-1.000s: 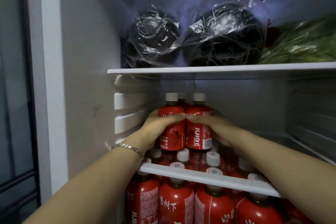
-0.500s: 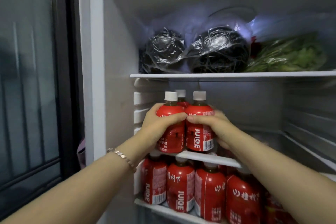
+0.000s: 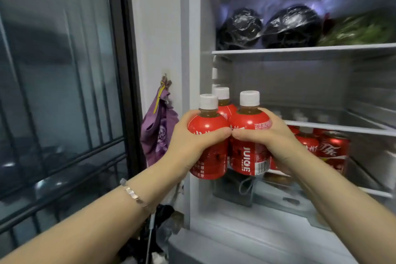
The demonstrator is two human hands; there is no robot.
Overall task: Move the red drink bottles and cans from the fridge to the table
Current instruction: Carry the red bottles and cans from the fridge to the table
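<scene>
Three red bottles (image 3: 248,154), white-capped and upright, are bunched together in the air at the fridge (image 3: 194,70) opening. The left hand (image 3: 192,141) and right hand (image 3: 272,137) clamp the bunch from either side, thumb tips touching. A red can (image 3: 333,152) stands on a shelf behind the right wrist. There are possibly more bottles beside it, partly hidden.

Three red juice bottles (image 3: 249,154), clamped together between the left hand (image 3: 190,146) and the right hand (image 3: 272,137), have been drawn forward from over the middle shelf (image 3: 347,128) and now hang clear in front of its left end. A red can (image 3: 333,152) beneath that shelf has come into view.
</scene>
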